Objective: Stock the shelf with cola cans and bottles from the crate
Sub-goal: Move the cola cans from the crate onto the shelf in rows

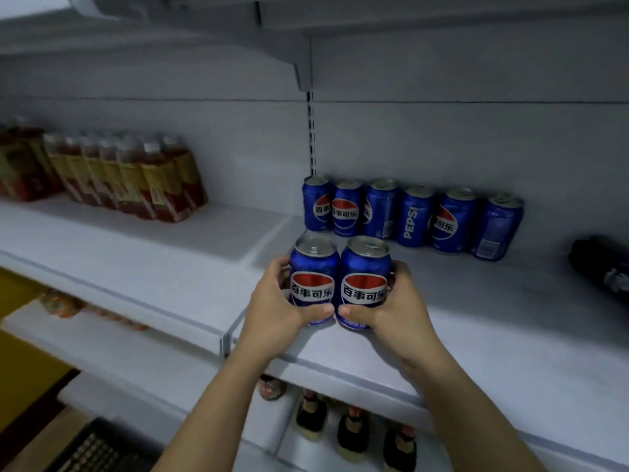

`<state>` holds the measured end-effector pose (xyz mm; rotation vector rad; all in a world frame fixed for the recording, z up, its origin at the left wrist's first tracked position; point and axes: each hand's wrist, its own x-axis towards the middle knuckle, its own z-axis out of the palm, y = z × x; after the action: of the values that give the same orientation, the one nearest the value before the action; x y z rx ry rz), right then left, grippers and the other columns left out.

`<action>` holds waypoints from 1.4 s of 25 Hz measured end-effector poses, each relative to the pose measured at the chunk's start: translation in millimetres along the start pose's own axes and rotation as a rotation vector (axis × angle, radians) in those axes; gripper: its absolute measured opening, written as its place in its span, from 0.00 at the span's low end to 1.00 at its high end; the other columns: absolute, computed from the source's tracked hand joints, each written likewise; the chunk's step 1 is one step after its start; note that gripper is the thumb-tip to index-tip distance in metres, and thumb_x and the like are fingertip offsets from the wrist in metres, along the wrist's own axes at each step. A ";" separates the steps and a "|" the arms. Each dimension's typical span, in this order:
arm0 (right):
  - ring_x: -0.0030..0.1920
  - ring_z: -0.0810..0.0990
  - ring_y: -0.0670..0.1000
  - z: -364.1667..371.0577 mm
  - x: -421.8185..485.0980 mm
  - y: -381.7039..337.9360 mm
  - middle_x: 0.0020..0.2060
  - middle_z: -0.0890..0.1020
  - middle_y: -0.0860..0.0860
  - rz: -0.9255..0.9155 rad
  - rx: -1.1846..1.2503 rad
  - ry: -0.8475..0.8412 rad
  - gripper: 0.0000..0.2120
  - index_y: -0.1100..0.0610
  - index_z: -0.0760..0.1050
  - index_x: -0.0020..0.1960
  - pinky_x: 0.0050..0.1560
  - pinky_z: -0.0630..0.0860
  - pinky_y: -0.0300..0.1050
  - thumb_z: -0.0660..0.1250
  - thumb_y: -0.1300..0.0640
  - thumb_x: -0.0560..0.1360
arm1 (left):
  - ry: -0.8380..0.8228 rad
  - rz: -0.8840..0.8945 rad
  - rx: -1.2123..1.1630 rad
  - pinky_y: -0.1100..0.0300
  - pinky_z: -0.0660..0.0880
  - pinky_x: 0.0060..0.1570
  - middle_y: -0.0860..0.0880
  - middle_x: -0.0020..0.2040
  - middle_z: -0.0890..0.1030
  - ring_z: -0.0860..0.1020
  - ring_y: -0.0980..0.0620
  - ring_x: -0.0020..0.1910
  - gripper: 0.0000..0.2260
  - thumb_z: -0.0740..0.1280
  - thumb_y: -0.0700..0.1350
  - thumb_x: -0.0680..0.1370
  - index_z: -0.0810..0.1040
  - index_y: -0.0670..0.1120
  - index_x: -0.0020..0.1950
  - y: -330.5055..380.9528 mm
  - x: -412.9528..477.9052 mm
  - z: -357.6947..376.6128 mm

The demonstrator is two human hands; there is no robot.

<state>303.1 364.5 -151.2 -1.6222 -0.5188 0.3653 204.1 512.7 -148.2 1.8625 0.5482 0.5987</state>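
Each hand has a can: the left hand (272, 308) grips the left can (313, 274), the right hand (398, 311) grips the right can (364, 277), fingers wrapped round. Both cans touch side by side over the shelf (476, 318), just in front of the back row of cans (413, 214).

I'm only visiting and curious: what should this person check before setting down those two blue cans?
1. Left hand grips left blue metal cola can: ok.
2. Right hand grips right blue metal cola can: ok.
3. Both held cans upright: ok.
4. White shelf bare before back row of six blue cans: ok.
5. Held cans' bases touching shelf: cannot tell.
6. Dark bottle at far right out of the way: ok.
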 end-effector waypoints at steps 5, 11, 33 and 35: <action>0.50 0.82 0.48 39.6 36.3 -8.3 0.52 0.80 0.47 0.036 -0.024 0.091 0.36 0.49 0.67 0.61 0.44 0.84 0.48 0.78 0.72 0.61 | -0.212 0.088 0.135 0.70 0.75 0.42 0.61 0.49 0.78 0.79 0.63 0.46 0.33 0.81 0.40 0.63 0.67 0.54 0.59 -12.1 71.6 -30.5; 0.55 0.77 0.45 61.9 90.8 -7.6 0.54 0.77 0.40 0.023 -0.242 0.195 0.37 0.48 0.66 0.63 0.52 0.74 0.35 0.80 0.67 0.63 | -0.359 0.125 0.141 0.64 0.75 0.46 0.52 0.57 0.78 0.79 0.52 0.53 0.33 0.80 0.40 0.64 0.64 0.52 0.60 -29.4 151.5 -34.7; 0.65 0.76 0.51 80.5 148.3 -0.9 0.64 0.78 0.50 0.059 -0.545 0.403 0.39 0.54 0.69 0.70 0.63 0.71 0.43 0.81 0.53 0.63 | -0.461 0.218 0.024 0.61 0.70 0.54 0.56 0.58 0.73 0.74 0.55 0.56 0.35 0.76 0.45 0.72 0.61 0.47 0.73 -46.8 211.4 -25.7; 0.65 0.76 0.52 84.4 145.0 -0.9 0.64 0.78 0.50 0.072 -0.537 0.399 0.39 0.54 0.68 0.70 0.65 0.72 0.47 0.80 0.52 0.64 | -0.506 0.196 0.018 0.65 0.71 0.53 0.56 0.59 0.73 0.74 0.56 0.58 0.34 0.74 0.46 0.74 0.59 0.48 0.75 -45.9 209.7 -29.0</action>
<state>381.4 512.9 -150.9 -2.1707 -0.2603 -0.0623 342.8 679.0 -150.8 2.0018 0.0384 0.2279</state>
